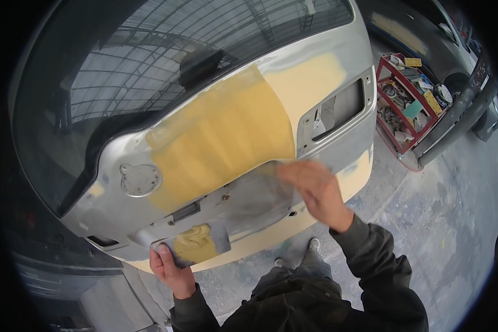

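Well, at the far left is the dark back window (133,83), and roof beams shine in its glass. Just below it, the car's back door (243,202) has a round mark (141,180) on its grey metal. Low down, your left hand (171,271) grips the corner of a flat grey board (222,238), with your thumb on top. A thick blob of yellow paste (196,243) sits on that board. Up in the middle, a big yellow patch (221,133) covers the door under the window. Down below, your shoes (314,243) are on the grey floor (393,232). Your right hand (318,193) is at the low right end of the big patch. It is blurry, so I cannot tell if it holds something or touches the door. Above it is a paler patch (310,72), just beside a square hole (340,110) in the door. Well apart, at the right, a red cart (379,74) full of messy things stands near a dark car (426,47).
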Demonstrator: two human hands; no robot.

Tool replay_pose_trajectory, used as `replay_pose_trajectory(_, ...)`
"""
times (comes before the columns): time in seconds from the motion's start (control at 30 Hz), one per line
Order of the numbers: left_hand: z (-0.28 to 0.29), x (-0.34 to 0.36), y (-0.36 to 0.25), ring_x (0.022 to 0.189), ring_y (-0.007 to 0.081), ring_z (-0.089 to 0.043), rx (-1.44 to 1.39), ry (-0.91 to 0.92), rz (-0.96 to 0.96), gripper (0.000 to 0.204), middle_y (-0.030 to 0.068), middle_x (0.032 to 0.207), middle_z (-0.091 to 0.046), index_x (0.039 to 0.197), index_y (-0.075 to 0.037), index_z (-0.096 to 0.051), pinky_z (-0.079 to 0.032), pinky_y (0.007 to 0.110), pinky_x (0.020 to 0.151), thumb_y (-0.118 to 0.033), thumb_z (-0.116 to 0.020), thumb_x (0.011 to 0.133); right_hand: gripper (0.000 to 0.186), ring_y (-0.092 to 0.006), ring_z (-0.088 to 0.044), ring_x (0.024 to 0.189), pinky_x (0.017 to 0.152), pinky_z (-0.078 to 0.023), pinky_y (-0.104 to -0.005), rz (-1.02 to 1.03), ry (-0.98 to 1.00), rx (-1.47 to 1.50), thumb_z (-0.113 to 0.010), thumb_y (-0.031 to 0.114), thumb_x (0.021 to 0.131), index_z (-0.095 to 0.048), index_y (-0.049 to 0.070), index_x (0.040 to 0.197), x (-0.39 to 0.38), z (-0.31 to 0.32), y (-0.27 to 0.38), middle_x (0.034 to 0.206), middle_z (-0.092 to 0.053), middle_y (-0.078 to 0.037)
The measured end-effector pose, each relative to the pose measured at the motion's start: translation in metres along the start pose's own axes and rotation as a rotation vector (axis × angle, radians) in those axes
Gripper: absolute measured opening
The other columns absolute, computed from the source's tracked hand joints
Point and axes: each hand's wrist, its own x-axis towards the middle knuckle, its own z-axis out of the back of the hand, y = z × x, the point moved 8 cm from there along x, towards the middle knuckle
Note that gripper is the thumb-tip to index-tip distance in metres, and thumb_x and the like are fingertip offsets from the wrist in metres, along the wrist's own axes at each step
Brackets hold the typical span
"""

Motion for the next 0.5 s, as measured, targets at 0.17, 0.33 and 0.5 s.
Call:
replay_pose_trajectory(0.17, 0.013, -0.009, -0.002, 0.099, 0.0123, -0.062, -0.013, -0.057, 0.031, 0.027, 0.0046, 0.110, -0.067, 0.119, -0.001, -0.061, -0.049, 0.029, 0.091, -0.025, -0.053, 0.111, 0.045, -0.0248, -0.066, 0.114, 0.095, -0.049, -0.0394, 0.206, -0.210, -0.396, -0.066, 0.001, 0.079, -0.074, 0.009, 0.122, 0.066, 0.003, 0.005, 0.131, -0.073, -0.003)
replay_pose_trajectory(0.33, 0.023, -0.013, 0.008, 0.104, 0.0133, -0.062, -0.026, -0.031, 0.071, 0.027, 0.0059, 0.112, -0.068, 0.118, 0.001, -0.061, -0.049, 0.030, 0.094, -0.024, -0.053, 0.110, 0.045, -0.0196, -0.063, 0.115, 0.095, -0.048, -0.0368, 0.244, -0.185, -0.448, -0.067, 0.007, 0.079, -0.073, 0.010, 0.123, 0.037, -0.042, 0.002, 0.133, -0.070, 0.001)
replay_pose_trajectory(0.5, 0.015, -0.011, 0.012, 0.105, 0.0138, -0.062, -0.003, -0.049, 0.110, 0.027, 0.0065, 0.113, -0.068, 0.118, 0.001, -0.061, -0.048, 0.030, 0.096, -0.024, -0.053, 0.110, 0.044, -0.0187, -0.063, 0.116, 0.096, -0.048, -0.0366, 0.178, -0.128, -0.390, -0.066, 0.010, 0.080, -0.073, 0.010, 0.124, -0.005, -0.067, -0.002, 0.133, -0.070, 0.001)
